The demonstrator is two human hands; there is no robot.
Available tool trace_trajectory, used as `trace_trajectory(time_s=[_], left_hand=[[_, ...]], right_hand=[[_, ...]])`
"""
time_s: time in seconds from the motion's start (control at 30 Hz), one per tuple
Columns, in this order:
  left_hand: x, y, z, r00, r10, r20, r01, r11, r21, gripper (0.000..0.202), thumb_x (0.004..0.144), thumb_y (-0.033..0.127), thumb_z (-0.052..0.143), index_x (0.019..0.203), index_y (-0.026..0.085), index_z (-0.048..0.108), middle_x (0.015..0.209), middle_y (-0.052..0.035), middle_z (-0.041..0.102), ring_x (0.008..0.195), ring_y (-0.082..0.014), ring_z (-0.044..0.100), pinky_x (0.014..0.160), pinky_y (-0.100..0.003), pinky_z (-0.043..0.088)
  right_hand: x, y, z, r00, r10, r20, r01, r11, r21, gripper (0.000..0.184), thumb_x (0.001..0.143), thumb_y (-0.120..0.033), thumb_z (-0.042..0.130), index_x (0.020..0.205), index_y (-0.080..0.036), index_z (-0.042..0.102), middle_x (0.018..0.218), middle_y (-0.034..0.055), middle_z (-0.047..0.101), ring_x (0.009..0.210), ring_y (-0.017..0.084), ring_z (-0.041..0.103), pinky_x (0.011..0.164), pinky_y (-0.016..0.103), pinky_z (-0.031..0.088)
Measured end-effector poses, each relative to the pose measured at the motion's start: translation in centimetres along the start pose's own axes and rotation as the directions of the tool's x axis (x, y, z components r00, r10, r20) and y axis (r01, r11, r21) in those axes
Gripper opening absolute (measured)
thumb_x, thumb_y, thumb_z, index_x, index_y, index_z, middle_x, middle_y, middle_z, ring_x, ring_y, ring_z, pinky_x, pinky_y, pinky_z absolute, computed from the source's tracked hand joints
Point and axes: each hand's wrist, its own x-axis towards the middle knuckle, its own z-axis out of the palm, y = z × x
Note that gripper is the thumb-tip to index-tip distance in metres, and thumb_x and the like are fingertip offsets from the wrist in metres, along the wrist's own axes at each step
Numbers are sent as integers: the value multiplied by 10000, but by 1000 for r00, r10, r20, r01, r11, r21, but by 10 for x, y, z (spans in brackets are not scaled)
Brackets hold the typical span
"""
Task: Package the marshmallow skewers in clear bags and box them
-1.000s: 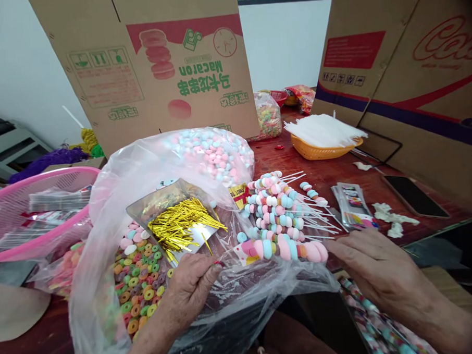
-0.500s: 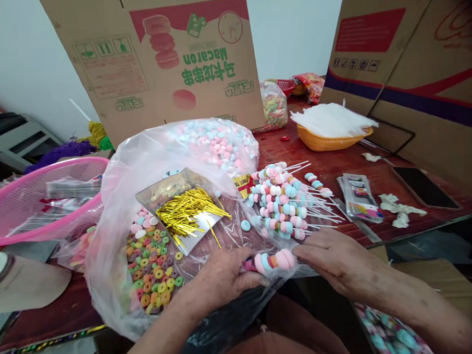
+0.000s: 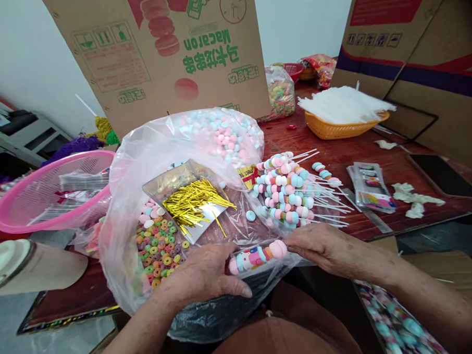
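Note:
A candy skewer (image 3: pixel 258 256) of pink and blue marshmallow pieces lies level between my hands, partly inside a printed clear wrapper. My left hand (image 3: pixel 203 275) holds its left end, with the thumb below and apart from it. At the other end, my right hand (image 3: pixel 321 246) has its fingertips pinched together; the stick itself is hidden. Just beyond are a pile of finished candy skewers (image 3: pixel 287 190) with white sticks and a box of gold twist ties (image 3: pixel 196 202). Colourful candy rings (image 3: pixel 156 248) and loose marshmallows sit in a large clear plastic bag (image 3: pixel 117 203).
A pink basket (image 3: pixel 10 205) with flat wrappers and a white cup (image 3: pixel 55 263) stand at the left. To the right are a stack of wrappers (image 3: pixel 371 186), a phone (image 3: pixel 447 175) and an orange basket (image 3: pixel 335 128) of white sticks. Large cardboard boxes (image 3: pixel 211 58) stand behind.
More of the candy skewer's left part and its printed wrapper now shows, as my left hand has slid leftward and loosened its thumb. My right hand stays at the right end. The view has shifted slightly.

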Motion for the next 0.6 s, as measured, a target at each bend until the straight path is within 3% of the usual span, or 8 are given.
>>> trace_trajectory(time_s=[0.07,0.13,0.2,0.3,0.43,0.6], left_hand=[[1,-2,8,995,-19,101,37,983,-180,349,642,437,697,891,206,618,718,15,599,625,-172,545,549,-241,408],[8,-1,19,981,-33,193,100,932,-349,326,642,405,695,873,199,594,656,34,548,525,-129,496,462,-214,389],[16,2,27,965,-58,255,162,897,-411,346,608,391,714,853,195,569,620,44,512,475,-109,461,412,-203,372],[22,7,31,965,-40,260,162,869,-468,350,602,390,711,833,186,545,612,50,482,480,-99,439,407,-201,374],[18,4,29,978,42,205,94,789,-607,380,639,408,686,897,170,542,647,54,457,535,-93,429,454,-204,414],[17,6,31,966,28,256,115,844,-524,355,712,483,620,878,183,525,595,71,432,460,-87,451,398,-186,351]], right_hand=[[1,-5,0,1000,-14,17,15,999,-32,232,896,-137,396,831,-180,614,718,14,618,663,130,547,592,226,344],[7,-12,0,998,-28,58,33,995,-89,223,868,-108,415,810,-179,618,691,10,611,623,130,535,558,232,320],[14,-19,1,995,-33,91,46,989,-144,206,831,-74,445,779,-175,617,666,8,603,587,126,514,530,237,290],[19,-22,-2,998,-37,56,49,976,-211,182,817,-69,465,770,-165,613,687,23,600,606,138,496,551,251,292],[13,-15,-11,997,-39,-64,21,968,-251,199,878,-145,427,805,-166,610,777,57,597,749,185,496,689,305,329],[17,-18,-6,999,-12,-51,3,985,-170,256,905,-149,371,751,-150,576,750,60,567,758,182,479,730,324,338]])
